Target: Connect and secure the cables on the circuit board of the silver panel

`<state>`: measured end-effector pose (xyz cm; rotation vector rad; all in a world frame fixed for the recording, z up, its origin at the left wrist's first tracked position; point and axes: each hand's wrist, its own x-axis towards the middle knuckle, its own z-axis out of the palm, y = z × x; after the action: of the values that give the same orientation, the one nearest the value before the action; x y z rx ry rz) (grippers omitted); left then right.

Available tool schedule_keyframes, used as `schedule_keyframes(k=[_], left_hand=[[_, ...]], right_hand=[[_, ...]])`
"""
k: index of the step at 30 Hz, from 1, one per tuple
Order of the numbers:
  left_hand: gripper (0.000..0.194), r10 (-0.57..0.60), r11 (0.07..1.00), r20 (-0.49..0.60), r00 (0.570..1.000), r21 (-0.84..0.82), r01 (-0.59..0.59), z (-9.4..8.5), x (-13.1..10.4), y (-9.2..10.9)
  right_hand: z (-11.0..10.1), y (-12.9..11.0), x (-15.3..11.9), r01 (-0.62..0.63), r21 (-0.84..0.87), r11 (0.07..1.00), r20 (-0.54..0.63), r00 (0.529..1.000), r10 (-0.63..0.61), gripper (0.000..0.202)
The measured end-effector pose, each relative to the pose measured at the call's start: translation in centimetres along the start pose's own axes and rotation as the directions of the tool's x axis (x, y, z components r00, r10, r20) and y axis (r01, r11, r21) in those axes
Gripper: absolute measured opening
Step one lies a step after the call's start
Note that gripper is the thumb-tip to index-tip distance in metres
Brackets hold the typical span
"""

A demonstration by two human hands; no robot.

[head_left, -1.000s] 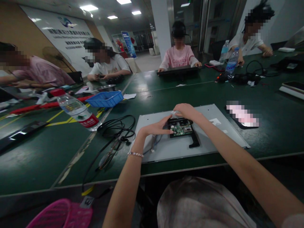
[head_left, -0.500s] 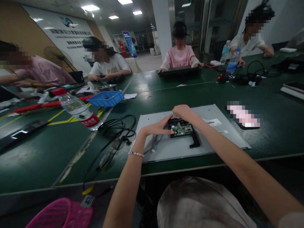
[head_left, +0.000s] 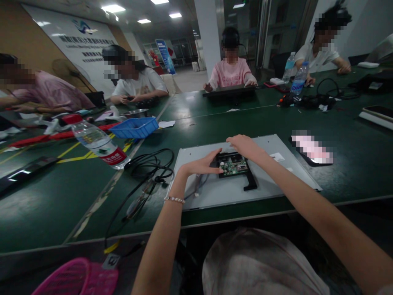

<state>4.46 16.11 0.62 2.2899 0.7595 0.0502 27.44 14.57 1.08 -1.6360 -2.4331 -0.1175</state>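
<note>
The green circuit board [head_left: 233,166] sits inside a black frame [head_left: 252,180], near the middle of a pale grey panel [head_left: 276,182] lying flat on the dark green desk [head_left: 202,129]. One arm of the frame reaches out toward 5 o'clock and ends in a short foot.

The left hand [head_left: 201,165] comes in from 9 o'clock, thumb and fingers spread wide, with the thumb tip at the left edge of the board. The right hand [head_left: 244,146] arches over the frame's far edge at 12 o'clock, its fingers bent; they look close to that edge, but I cannot tell whether they grip anything.

A thin grey cable [head_left: 197,186] lies on the panel at the board's 8 o'clock. Off the panel, black cords [head_left: 153,164] lie tangled at 9 o'clock, a red-capped bottle [head_left: 100,143] and a blue tray [head_left: 135,128] stand toward 10, and a phone [head_left: 311,150] lies at 3.
</note>
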Motion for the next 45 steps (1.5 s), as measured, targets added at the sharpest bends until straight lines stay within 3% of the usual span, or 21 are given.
schedule_keyframes(k=[12, 35, 41, 45], left_hand=[[0.101, 0.022, 1.000, -0.024, 0.999, 0.008, -0.022, 0.0, -0.2, 0.5], [0.102, 0.025, 0.999, -0.005, 1.000, -0.028, -0.025, -0.1, -0.2, 0.8], [0.104, 0.032, 0.999, -0.008, 0.999, -0.008, -0.032, 0.0, -0.1, 0.3], [0.104, -0.023, 1.000, -0.010, 1.000, 0.002, 0.023, 0.1, -0.3, 0.3]], right_hand=[[0.6, -1.8, 0.0, 0.009, 0.130, 0.992, -0.026, 1.000, -0.005, 0.026], [0.2, -3.0, -0.6, 0.053, 0.157, 0.986, 0.051, 0.997, -0.062, 0.027], [-1.8, -2.4, -1.2, 0.018, 0.200, 0.980, 0.035, 0.999, -0.025, 0.031], [-3.3, -0.3, -3.8, -0.026, 0.243, 0.970, 0.023, 1.000, 0.021, 0.030]])
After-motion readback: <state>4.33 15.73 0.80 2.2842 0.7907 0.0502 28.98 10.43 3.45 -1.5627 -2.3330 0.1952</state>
